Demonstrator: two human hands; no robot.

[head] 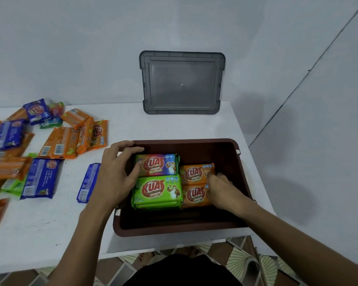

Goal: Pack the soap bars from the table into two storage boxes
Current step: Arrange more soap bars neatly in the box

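Touching right hand [221, 190]: fingertips bent onto orange bars [194, 184]; I can't tell if it grips.
Left hand [120, 172]: fingers spread, thumb against multicolour bar [156, 165].
Brown box [174, 230]: soap bars [157, 191] flat, long axes left-right.
Table [50, 234]: loose bars [58, 145] far left.

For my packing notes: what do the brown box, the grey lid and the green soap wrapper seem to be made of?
Brown box: likely moulded plastic, matte, rounded rim. Grey lid: apparently translucent plastic, smooth, moulded ridges. Green soap wrapper: probably printed plastic film, glossy, with creased edges.
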